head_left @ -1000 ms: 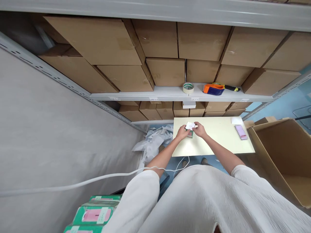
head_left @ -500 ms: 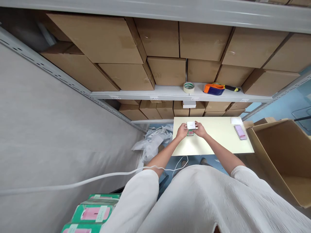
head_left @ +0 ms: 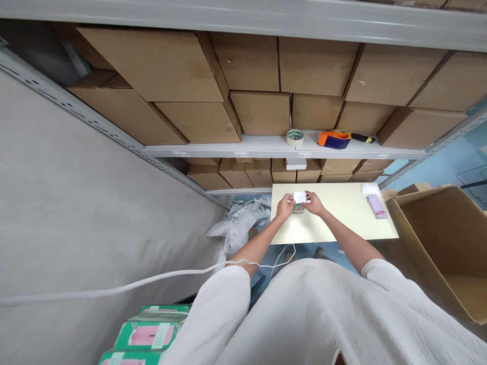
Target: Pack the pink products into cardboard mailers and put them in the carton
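Between both hands is a small white box (head_left: 299, 196) with faint print on its top face. My left hand (head_left: 285, 207) closes on its left side and my right hand (head_left: 314, 204) on its right. Directly below the white box, a green box with a pink patch (head_left: 299, 208) shows in part; I cannot tell whether the two touch. Both lie over the pale yellow tabletop (head_left: 338, 223), towards its left end.
A roll of tape (head_left: 294, 137) and an orange-and-blue tape dispenser (head_left: 334, 139) sit on the shelf. Cardboard boxes (head_left: 319, 66) fill the rack. An open carton (head_left: 429, 243) stands right of the table. Green boxes (head_left: 146, 334) are stacked at lower left. A white cable (head_left: 152, 278) crosses my left arm.
The white box has tipped slightly and sits a touch lower in the view. Both hands keep their hold, almost unmoved.
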Available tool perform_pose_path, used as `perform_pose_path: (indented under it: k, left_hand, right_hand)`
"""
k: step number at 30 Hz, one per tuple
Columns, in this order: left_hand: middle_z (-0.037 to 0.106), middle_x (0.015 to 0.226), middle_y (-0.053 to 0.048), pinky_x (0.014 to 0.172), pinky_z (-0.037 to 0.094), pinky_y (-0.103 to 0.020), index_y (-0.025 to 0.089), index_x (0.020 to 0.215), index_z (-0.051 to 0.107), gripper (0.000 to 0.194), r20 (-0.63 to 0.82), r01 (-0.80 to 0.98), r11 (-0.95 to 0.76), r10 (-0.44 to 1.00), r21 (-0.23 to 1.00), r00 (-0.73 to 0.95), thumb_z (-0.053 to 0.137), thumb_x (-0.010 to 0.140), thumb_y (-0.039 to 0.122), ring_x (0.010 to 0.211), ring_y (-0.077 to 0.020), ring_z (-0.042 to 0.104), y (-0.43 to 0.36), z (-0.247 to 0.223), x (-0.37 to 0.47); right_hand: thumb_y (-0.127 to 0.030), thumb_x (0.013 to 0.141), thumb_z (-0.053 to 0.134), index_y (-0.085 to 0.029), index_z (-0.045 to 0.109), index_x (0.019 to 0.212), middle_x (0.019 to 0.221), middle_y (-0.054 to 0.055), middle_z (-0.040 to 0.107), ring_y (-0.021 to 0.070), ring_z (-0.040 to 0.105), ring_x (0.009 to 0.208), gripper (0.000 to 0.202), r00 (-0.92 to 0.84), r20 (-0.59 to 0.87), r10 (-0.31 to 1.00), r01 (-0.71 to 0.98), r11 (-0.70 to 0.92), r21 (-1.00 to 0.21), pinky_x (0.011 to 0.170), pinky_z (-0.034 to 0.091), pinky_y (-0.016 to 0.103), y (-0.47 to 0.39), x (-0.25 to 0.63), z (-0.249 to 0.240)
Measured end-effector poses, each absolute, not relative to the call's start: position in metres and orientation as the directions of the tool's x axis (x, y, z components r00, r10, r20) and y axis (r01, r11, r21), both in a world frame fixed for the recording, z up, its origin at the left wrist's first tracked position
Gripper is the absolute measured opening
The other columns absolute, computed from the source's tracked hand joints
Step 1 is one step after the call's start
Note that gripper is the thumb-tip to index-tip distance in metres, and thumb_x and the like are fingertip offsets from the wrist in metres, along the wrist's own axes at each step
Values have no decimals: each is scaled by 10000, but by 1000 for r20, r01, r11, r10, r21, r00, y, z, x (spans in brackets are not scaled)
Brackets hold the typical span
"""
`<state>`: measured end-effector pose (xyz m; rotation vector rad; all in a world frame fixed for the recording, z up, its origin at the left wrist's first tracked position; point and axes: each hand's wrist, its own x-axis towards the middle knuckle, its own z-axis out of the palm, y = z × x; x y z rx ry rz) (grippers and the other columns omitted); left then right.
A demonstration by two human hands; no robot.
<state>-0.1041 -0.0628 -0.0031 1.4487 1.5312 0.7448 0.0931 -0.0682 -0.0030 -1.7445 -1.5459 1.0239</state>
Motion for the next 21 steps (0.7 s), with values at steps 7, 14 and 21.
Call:
perform_pose_path:
  k: [7, 14, 21]
  left_hand:
    - [773, 1183, -62, 979, 603, -345, 220, 1262, 706, 388, -179, 386, 112, 974, 915, 142, 634, 886, 162, 956, -195, 763, -65, -4, -104]
    - [741, 1241, -89, 967, 610, -370, 221, 1305, 674, 468, -193, 432, 136, 977, 891, 90, 718, 847, 135, 966, -211, 772, -64, -4, -101]
    - [741, 1232, -100, 991, 601, -388, 220, 1342, 650, 516, -184, 447, 101, 972, 889, 146, 723, 840, 128, 995, -222, 761, -65, -3, -105]
  right_hand:
    - [-242, 819, 824, -157, 598, 1484, 1393, 180, 627, 251, 745, 1092, 708, 22, -182, 983, 609, -158, -778, 1000, 639, 423, -67, 97, 2]
    - [-236, 934, 713, -207, 584, 1509, 1575, 170, 561, 237, 741, 1098, 590, -170, -119, 978, 754, 51, -655, 1073, 586, 416, -64, 98, 18]
    - [-273, 924, 772, -178, 679, 1235, 1320, 195, 706, 338, 733, 1114, 339, -368, -187, 911, 875, 272, -400, 989, 567, 406, -55, 95, 36]
